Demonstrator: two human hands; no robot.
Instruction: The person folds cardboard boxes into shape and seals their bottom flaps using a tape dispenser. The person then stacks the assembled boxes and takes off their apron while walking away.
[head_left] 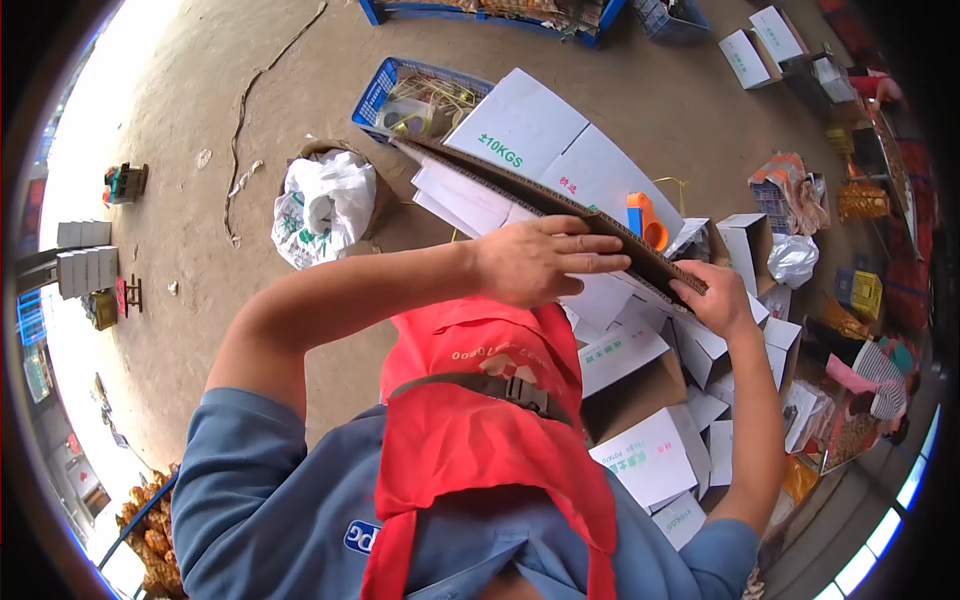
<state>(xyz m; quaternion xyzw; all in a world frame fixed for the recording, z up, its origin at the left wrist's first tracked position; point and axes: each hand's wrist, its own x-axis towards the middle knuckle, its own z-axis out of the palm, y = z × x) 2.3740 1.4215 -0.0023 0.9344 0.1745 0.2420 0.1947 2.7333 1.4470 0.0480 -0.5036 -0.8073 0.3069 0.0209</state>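
Observation:
In front of my red apron is a white cardboard box point(520, 180), its brown edge running slantwise between my hands; how far it is folded I cannot tell. My left hand point(548, 262) lies across that edge with fingers stretched out. Gripping the right end, my right hand point(714, 298) has its thumb over the near face and its other fingers partly hidden. Just beyond the edge is an orange and blue tape dispenser point(652, 222). A white panel printed "±10KGS" point(545, 125) stretches behind.
White cartons point(650, 455) lie piled at my right side. Ahead stands a blue basket point(385, 80) with yellow strapping and tape rolls. A white plastic bag point(325, 205) sits on the concrete floor to the left. Another person in a striped top point(882, 380) is at far right.

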